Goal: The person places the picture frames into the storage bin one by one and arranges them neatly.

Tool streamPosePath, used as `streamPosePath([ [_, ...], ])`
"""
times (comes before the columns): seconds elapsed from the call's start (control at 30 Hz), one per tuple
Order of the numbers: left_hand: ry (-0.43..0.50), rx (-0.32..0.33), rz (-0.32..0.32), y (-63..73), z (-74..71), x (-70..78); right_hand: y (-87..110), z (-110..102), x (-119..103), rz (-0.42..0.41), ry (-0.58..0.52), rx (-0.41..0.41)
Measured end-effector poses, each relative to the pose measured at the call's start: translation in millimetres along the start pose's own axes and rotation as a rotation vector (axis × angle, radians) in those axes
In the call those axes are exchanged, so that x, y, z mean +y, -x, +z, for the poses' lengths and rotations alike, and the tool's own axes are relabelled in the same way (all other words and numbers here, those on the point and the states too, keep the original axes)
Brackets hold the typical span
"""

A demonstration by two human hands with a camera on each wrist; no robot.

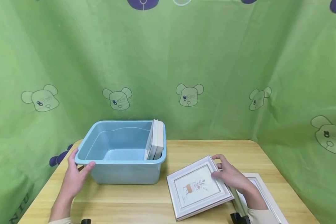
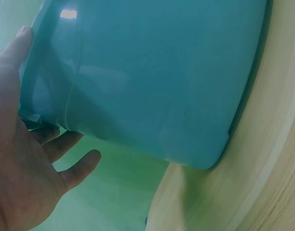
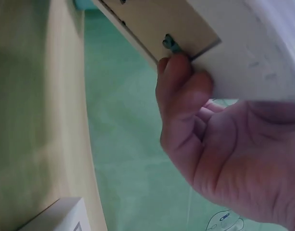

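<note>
A white picture frame (image 1: 199, 187) with a small printed picture hangs tilted over the table, gripped at its right edge by my right hand (image 1: 231, 175). In the right wrist view, the fingers of that hand (image 3: 219, 139) curl under the brown backing (image 3: 162, 29), next to a small metal hook (image 3: 170, 43). My left hand (image 1: 74, 178) grips the front left corner of a light blue plastic tub (image 1: 123, 172); its thumb and fingers spread round the rim. Standing on edge inside the tub, along its right wall, are white frames (image 1: 156, 140).
Another white frame (image 1: 264, 193) lies on the wooden table (image 1: 210, 147) at the right, partly hidden by my right forearm. A green curtain (image 1: 154, 62) printed with bear heads hangs behind the table and along both sides.
</note>
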State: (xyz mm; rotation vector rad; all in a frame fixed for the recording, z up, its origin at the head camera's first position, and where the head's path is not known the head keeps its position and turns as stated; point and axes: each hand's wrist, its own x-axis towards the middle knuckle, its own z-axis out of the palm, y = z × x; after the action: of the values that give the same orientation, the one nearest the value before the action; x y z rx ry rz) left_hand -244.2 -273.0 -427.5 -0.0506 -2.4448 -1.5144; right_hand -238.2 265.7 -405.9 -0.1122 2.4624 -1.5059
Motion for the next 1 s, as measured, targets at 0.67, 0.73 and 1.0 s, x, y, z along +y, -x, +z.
streamPosePath([
  [0.67,0.005,-0.008,-0.005,-2.4,1.9,-0.7,15.3,22,-37,-0.107,-0.112,0.071],
  [0.73,0.007,-0.005,-0.004,-1.8,2.0,-0.6,15.1,23,-39,-0.106,-0.09,0.089],
  [1.0,0.006,0.002,0.002,0.3,0.7,-0.3,14.9,20,-54,-0.113,-0.002,0.131],
])
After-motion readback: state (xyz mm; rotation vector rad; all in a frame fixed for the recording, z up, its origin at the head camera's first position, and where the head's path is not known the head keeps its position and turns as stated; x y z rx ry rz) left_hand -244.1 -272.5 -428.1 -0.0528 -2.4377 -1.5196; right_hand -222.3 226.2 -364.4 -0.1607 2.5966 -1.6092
